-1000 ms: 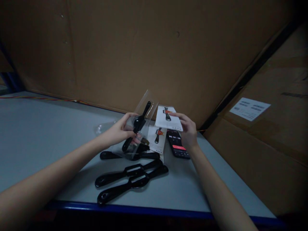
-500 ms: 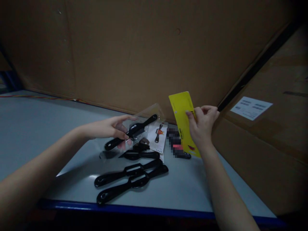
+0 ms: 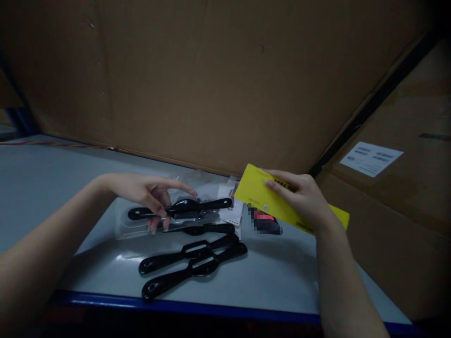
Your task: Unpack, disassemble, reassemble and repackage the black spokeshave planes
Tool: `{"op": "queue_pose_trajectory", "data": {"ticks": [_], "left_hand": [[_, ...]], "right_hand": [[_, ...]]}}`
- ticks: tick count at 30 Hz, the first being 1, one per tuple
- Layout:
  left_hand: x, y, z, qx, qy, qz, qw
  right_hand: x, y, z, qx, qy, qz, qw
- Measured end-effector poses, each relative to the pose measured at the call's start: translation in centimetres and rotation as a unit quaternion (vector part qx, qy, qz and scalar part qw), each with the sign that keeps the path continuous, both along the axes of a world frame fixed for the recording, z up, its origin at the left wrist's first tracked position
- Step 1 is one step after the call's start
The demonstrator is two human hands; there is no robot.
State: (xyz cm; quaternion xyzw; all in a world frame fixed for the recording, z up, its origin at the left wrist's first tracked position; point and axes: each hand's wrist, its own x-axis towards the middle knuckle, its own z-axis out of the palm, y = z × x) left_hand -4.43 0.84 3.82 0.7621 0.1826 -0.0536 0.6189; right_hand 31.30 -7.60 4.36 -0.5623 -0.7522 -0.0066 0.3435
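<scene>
Holds a black tool (image 3: 186, 205) inside a clear pack (image 3: 134, 230) in the left hand (image 3: 139, 190), over the middle of the table (image 3: 275, 277). Pinches the pack with the thumb on top by one handle and with fingertips underneath, visible through the plastic; stretches one finger out along the far side.

Grasps a yellow card (image 3: 253, 188) in the right hand (image 3: 299, 195), with the thumb laid on the yellow face. Bears bold dark print at the thumb, askew and partly covered, hence not safely readable. Bears also faint lettering near the edges, a small white spot and a dark strip close to the wrist, all too small to read.

Overlaps, at the pack, a white card (image 3: 230, 218) with a row of tiny dark marks along its lower edge, and the rearmost of three more tools (image 3: 206, 268). Shows the front two close together, near the blue edge (image 3: 158, 303).

Shows between white card and right arm a dark item (image 3: 266, 224) with a red patch, blurred into pixels.

Carries, on the box (image 3: 387, 202) at right, a white label (image 3: 371, 159) with barcode-like rows and text too small to read.
</scene>
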Motion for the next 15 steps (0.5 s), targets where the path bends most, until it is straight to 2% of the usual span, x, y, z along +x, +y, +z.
{"op": "queue_pose_trajectory", "data": {"ticks": [3,6,11,15], "left_hand": [[-0.34,-0.31,0.61,0.021,0.018,-0.002,1.0],[-0.57,-0.64,1.02,0.047,0.026,-0.002,0.999],[-0.73,-0.69,1.01,0.016,0.037,-0.015,0.999],[-0.63,-0.53,0.86,-0.015,0.039,-0.033,0.999]], "right_hand": [[0.27,-0.47,0.53,-0.087,-0.057,-0.014,0.994],[0.65,-0.44,0.55,-0.141,-0.064,-0.024,0.988],[0.51,-0.4,0.35,-0.196,-0.076,-0.003,0.978],[0.08,-0.42,0.33,-0.208,-0.086,0.011,0.974]]}}
